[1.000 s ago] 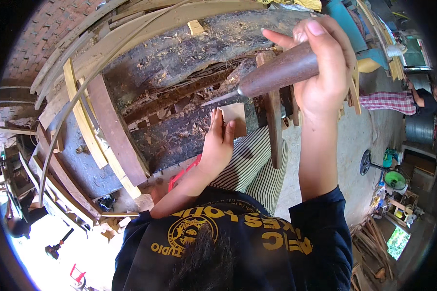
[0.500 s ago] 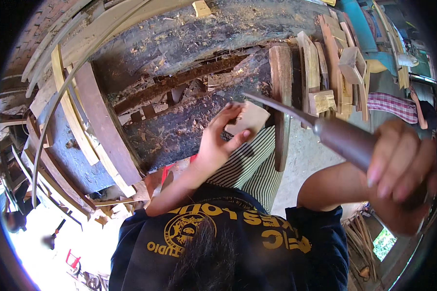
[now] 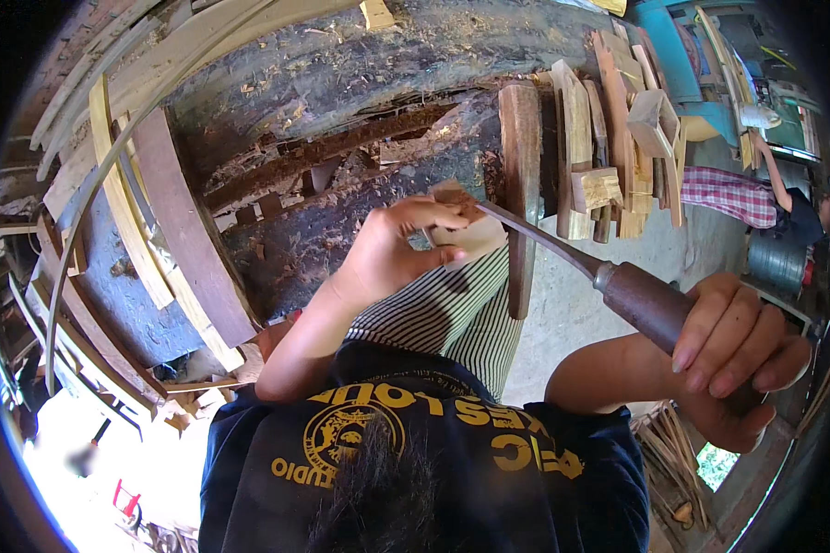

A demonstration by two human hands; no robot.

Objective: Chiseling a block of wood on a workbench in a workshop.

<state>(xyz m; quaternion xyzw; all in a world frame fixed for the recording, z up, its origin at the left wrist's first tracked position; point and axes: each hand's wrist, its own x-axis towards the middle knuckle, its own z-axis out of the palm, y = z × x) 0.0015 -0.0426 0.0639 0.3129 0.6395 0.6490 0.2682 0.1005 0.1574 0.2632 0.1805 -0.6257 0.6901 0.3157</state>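
A small pale wooden block (image 3: 478, 240) is gripped between the thumb and fingers of my left hand (image 3: 389, 249), just above my striped trouser leg. Part of it is hidden behind the fingers. My right hand (image 3: 733, 346) is wrapped round the brown wooden handle of a chisel (image 3: 644, 302). Its long, narrow steel blade tapers toward the left, and the tip is at the block's upper edge, by my left fingertips. Whether the tip touches the wood or overlaps it in view, I cannot tell.
A dark, worn workbench (image 3: 295, 101) strewn with shavings lies ahead, with a long gap in its top. An upright brown board (image 3: 521, 184) stands right of the block. Several wood pieces (image 3: 609, 138) line the right. Curved boards (image 3: 189, 230) lie left. Another person's arm (image 3: 773, 175) shows far right.
My right hand has brought the chisel down and left, its tip now at the block's top edge. My left hand has tilted the block and shifted slightly left.
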